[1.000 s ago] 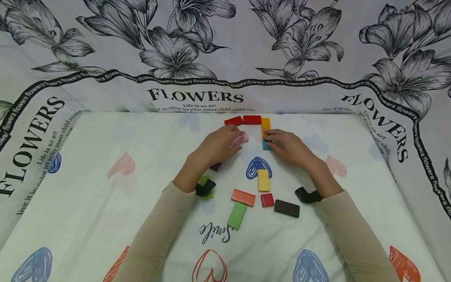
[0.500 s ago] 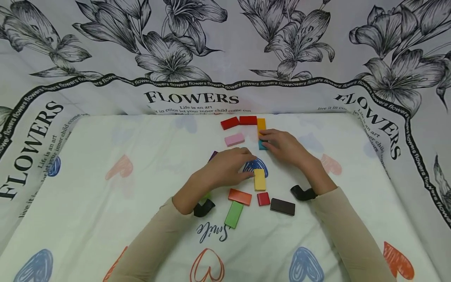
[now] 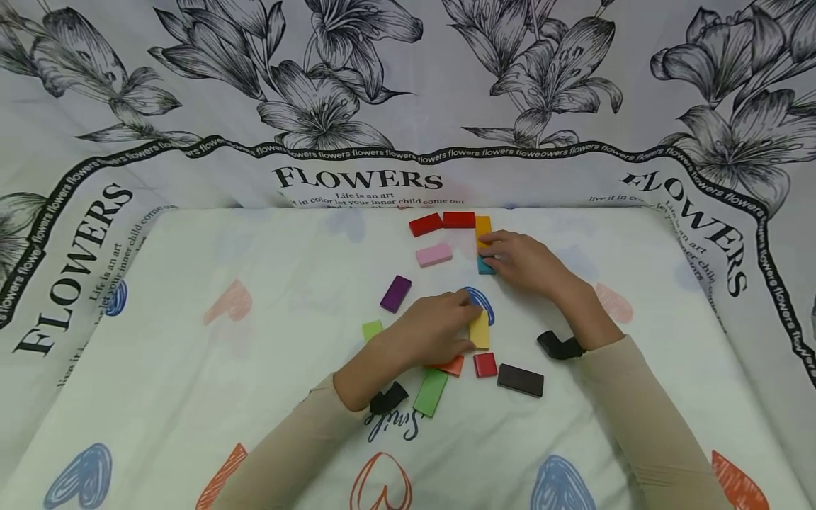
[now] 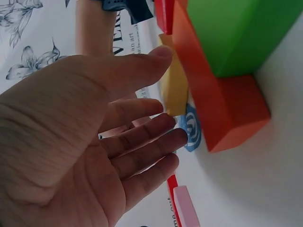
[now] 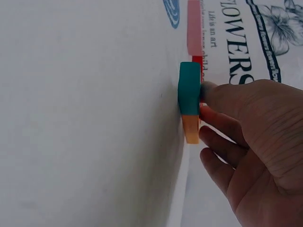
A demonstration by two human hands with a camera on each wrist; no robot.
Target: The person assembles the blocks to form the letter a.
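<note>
My left hand (image 3: 423, 333) is over the yellow block (image 3: 479, 333). In the left wrist view its thumb and relaxed fingers (image 4: 147, 165) lie around that block's near end, with a gap between them; contact is hard to tell. My right hand (image 3: 529, 265) rests at the orange-yellow block (image 3: 484, 225) and the teal block (image 3: 486, 265), which stand end to end. The right wrist view shows the thumb at the teal block (image 5: 190, 87), the other fingers loosely bent beside the orange-yellow one. Under the left hand, an orange block (image 3: 454, 366) is partly hidden.
Two red blocks (image 3: 458, 220) lie at the back, a pink block (image 3: 434, 255) before them. Purple (image 3: 396, 294) and lime (image 3: 372, 330) blocks are left of the left hand. Nearer lie a green block (image 3: 431, 393), a small red block (image 3: 485, 365) and a dark block (image 3: 520, 380).
My left hand has let go of the pink block and moved towards me and right, to the yellow block. The right hand has stayed at the orange-yellow and teal blocks.
</note>
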